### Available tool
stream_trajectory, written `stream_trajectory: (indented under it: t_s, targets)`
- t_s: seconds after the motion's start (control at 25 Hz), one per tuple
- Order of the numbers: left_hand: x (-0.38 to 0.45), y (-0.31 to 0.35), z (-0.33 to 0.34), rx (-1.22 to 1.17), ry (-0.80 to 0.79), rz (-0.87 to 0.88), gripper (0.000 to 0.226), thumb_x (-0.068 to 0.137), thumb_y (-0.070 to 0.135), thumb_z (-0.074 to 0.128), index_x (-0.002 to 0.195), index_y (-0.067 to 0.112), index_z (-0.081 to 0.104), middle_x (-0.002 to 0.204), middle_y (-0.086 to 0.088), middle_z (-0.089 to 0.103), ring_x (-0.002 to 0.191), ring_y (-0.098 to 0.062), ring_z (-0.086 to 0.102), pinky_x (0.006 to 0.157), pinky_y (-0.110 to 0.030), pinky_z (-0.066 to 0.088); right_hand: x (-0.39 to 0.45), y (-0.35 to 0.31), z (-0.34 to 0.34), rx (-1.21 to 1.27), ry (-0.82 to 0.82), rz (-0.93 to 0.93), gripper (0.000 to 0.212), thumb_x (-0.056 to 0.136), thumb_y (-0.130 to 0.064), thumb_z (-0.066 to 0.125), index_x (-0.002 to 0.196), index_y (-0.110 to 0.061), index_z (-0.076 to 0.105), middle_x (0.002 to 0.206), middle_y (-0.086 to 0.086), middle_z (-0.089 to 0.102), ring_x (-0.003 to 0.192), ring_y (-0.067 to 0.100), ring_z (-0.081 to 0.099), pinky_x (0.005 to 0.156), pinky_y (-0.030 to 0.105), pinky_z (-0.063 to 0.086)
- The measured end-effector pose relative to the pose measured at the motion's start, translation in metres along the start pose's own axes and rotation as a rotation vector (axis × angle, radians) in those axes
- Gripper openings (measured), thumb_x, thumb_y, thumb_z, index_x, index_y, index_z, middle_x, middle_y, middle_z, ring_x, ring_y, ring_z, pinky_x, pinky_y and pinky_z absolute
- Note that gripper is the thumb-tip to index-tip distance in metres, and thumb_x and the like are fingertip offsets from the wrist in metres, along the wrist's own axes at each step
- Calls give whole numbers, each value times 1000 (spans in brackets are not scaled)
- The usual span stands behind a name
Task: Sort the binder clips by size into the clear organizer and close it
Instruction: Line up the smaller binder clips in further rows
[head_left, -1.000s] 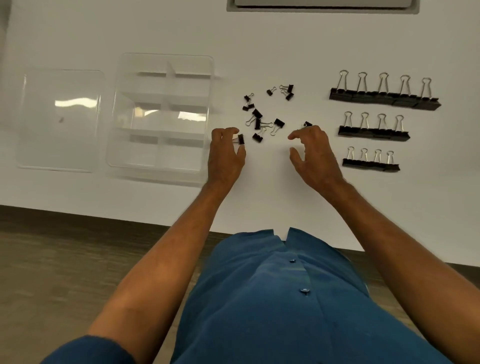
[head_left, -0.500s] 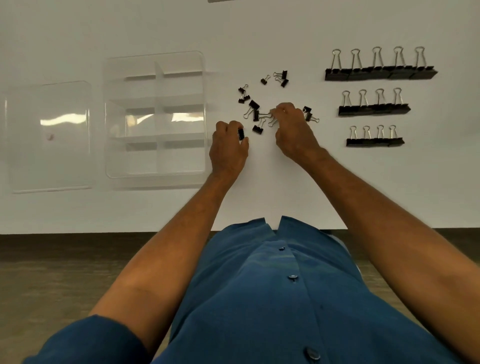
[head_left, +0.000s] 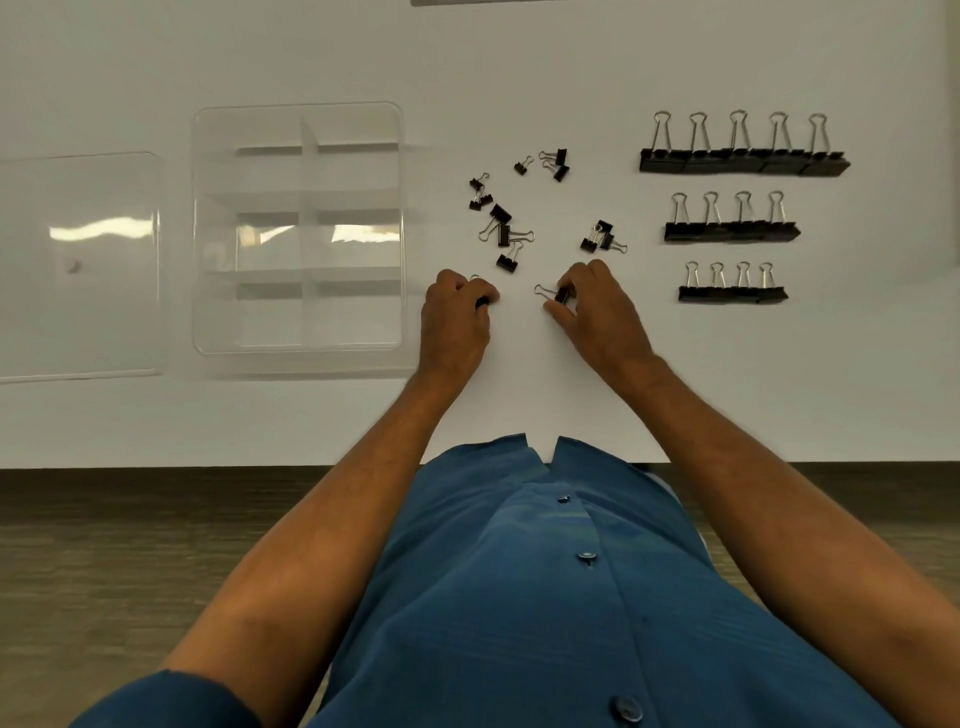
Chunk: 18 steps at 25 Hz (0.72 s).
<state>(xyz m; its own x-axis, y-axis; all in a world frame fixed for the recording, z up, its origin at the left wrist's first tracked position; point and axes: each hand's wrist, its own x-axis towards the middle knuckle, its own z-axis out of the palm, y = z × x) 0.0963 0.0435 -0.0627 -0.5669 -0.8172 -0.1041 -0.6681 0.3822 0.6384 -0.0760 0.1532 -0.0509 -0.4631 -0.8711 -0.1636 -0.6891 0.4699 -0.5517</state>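
Observation:
My left hand (head_left: 457, 322) has its fingers curled round a tiny black binder clip (head_left: 482, 302) that barely shows. My right hand (head_left: 597, 317) pinches another small black clip (head_left: 561, 295) by its body, wire handles pointing left. Several loose small clips (head_left: 503, 234) lie scattered just beyond both hands, and a small cluster (head_left: 600, 238) sits above my right hand. The clear organizer (head_left: 297, 228), open and divided into compartments, stands to the left. Its clear lid (head_left: 78, 265) lies flat further left.
On the right, three neat rows of black clips: large ones (head_left: 743, 156) at the back, medium ones (head_left: 730, 228) in the middle, smaller ones (head_left: 732, 292) in front. The white table's front edge (head_left: 208, 465) runs above a wooden floor.
My right hand has drawn back toward me from the loose pile with a small clip pinched in it. My left hand still holds its clip, in much the same place.

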Motion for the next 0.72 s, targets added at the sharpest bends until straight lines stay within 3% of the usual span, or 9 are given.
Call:
stream_trajectory:
  t_s: [0.12, 0.2, 0.36, 0.72]
  targets:
    - [-3, 4, 2, 14, -7, 1, 28, 91, 1, 60, 115, 11, 70, 107, -11, 58, 99, -22, 56, 87, -28, 48, -10, 8, -2, 22, 28, -44, 39, 90, -31, 74, 119, -10, 57, 119, 7, 52, 101, 16, 50, 81, 25, 46]
    - [-3, 4, 4, 19, -9, 0, 30, 91, 1, 60, 119, 12, 66, 110, -10, 59, 101, -23, 56, 89, -30, 48, -15, 13, -2, 6, 7, -150, 42, 90, -20, 73, 127, -11, 57, 126, 8, 53, 111, 20, 49, 90, 25, 45]
    - [-3, 7, 11, 23, -33, -19, 25, 90, 7, 63, 113, 14, 65, 110, -7, 61, 102, -22, 56, 91, -38, 49, -18, 23, 1, 20, -15, -235, 22, 94, -8, 65, 117, -8, 65, 114, 9, 60, 104, 24, 53, 87, 34, 48]
    - [-18, 78, 56, 129, -222, 115, 22, 91, 16, 64, 111, 25, 67, 104, 0, 63, 98, -20, 55, 81, -35, 44, -53, 79, -38, 88, -47, -134, 17, 95, -14, 69, 111, -10, 65, 107, 7, 60, 99, 18, 53, 84, 25, 45]
